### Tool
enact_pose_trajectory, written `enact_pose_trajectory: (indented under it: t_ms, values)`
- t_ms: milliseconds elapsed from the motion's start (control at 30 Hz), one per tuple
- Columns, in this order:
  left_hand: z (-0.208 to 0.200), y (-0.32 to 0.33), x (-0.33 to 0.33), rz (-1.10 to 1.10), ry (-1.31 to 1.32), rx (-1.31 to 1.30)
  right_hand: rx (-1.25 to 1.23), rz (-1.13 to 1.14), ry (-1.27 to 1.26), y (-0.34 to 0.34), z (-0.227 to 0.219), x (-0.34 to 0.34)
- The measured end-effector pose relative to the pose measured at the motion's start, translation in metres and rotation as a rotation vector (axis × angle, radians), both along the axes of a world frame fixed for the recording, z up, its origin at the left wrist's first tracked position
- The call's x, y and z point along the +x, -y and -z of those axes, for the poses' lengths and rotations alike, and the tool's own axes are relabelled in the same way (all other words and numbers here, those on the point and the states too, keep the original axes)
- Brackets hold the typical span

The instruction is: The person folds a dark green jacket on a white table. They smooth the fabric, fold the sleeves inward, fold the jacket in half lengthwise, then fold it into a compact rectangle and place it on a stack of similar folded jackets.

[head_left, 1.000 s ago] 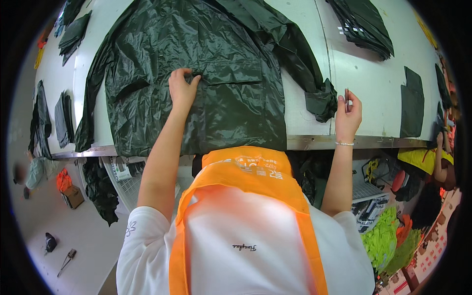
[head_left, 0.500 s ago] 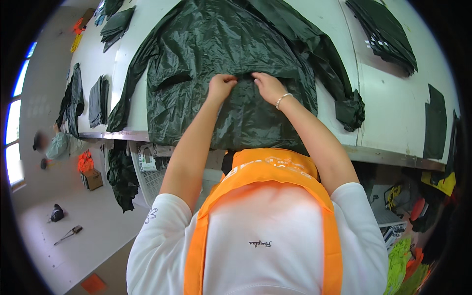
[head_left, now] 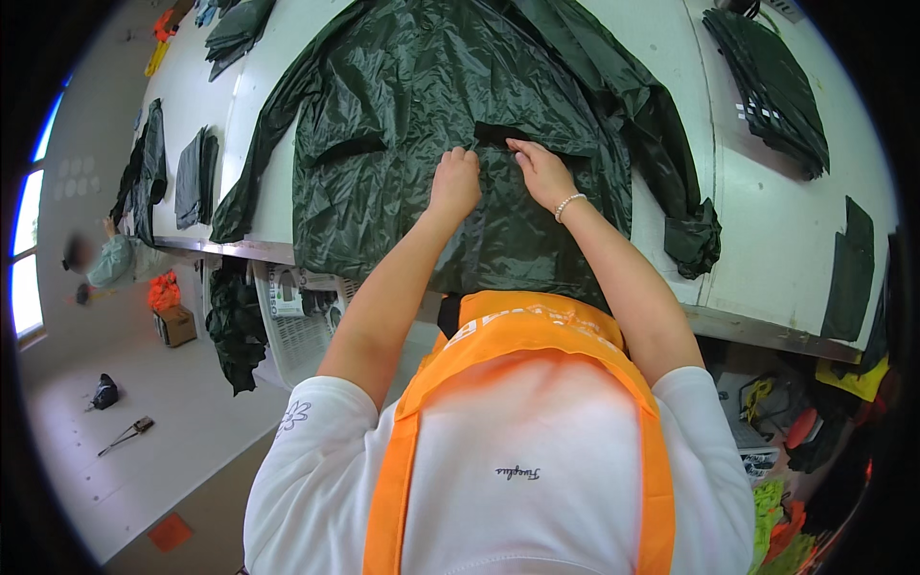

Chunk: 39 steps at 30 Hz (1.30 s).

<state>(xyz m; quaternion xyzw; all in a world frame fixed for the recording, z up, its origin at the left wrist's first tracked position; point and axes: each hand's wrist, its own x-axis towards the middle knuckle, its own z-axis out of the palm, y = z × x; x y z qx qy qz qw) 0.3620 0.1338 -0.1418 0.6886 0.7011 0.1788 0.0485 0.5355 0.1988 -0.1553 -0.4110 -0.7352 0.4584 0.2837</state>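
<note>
A shiny dark green rain jacket [head_left: 412,220] lies spread over the white table, its hem near my apron and its sleeves out to both sides. My left hand [head_left: 455,182] has its fingers closed on the middle of the jacket front. Just right of it, my right hand [head_left: 544,174], with a beaded bracelet at the wrist, pinches the jacket at the right pocket flap [head_left: 498,134]. That flap's black edge shows. Another pocket flap [head_left: 350,149] lies on the jacket's left side, apart from both hands. My fingertips are partly hidden.
Folded dark green garments [head_left: 771,91] lie at the far right of the table [head_left: 661,307], and further folded pieces [head_left: 196,177] lie to the left. Below the table edge stands a white plastic basket [head_left: 297,335]. At the far left, a person [head_left: 110,259] is beside the table.
My right hand has moved slightly right along the right pocket flap, whose black edge now shows more. My left hand has shifted slightly right. The view has tilted a little.
</note>
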Motion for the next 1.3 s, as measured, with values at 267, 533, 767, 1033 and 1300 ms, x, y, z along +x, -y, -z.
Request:
enact_pose_trajectory:
  t_ms: [267,533,767,1033,1300]
  values:
    - [0.010,0.004,-0.025,-0.179,0.237,-0.080,-0.022,-0.005,-0.021,0.001,-0.004,0.004]
    - [-0.010,0.004,-0.006,-0.121,0.304,-0.082,-0.016,0.012,-0.074,0.000,-0.003,0.005]
    - [-0.015,0.022,-0.017,-0.126,0.179,-0.195,0.125,0.119,-0.138,0.048,-0.081,0.070]
    - [-0.058,0.037,0.060,0.023,0.524,-0.001,0.037,1.061,0.209,0.077,-0.017,0.307]
    - [-0.149,0.001,0.181,0.632,0.391,0.197,0.024,0.868,-0.005,0.087,-0.123,0.227]
